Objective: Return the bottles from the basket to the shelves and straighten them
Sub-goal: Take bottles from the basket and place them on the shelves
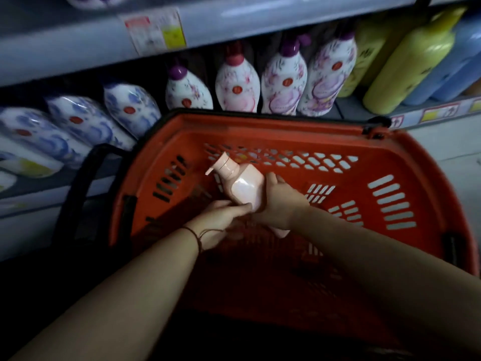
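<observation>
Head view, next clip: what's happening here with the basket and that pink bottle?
A person is reaching into a red shopping basket with both bare hands. The right hand and left hand together hold a pale pink pump bottle, tilted with its pump toward the shelf. It is still inside the basket. Behind the basket, the lower shelf carries floral white bottles, blue-patterned ones and yellow bottles. Motion blur hides finer detail.

Glossy plastic bottle, perforated plastic basket
</observation>
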### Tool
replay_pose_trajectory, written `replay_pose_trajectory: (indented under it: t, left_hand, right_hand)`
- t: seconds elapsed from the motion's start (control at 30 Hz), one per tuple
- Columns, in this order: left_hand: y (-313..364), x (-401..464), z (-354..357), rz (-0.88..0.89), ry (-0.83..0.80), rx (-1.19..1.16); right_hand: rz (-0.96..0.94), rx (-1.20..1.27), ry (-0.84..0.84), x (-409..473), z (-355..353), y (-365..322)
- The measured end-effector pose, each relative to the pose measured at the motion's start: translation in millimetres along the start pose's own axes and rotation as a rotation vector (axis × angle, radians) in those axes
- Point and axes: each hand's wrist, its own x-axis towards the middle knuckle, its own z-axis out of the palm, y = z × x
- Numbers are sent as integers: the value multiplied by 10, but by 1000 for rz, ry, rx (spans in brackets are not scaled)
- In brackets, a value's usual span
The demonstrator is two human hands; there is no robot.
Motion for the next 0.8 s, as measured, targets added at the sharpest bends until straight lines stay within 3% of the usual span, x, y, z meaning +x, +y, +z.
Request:
replay_pose_trajectory:
  t: [0.33,0.5,0.6,0.8]
  left_hand:
    - [986,-1369,-376,541,110,-87]
    - [1524,-2232,-554,814,164,-147]
    - [1846,-2708,-612,1009,293,-170]
    - [2560,-3351,-906,1297,259,5]
  right_hand:
    - [-380,179,267,-640,-979,-1064]
    - [-580,424,348,-1078,-1511,-1672]
    - [-673,552,414,-1311,-1811,-2069]
    - [-753,737,558,-1459,-2509,-2903]
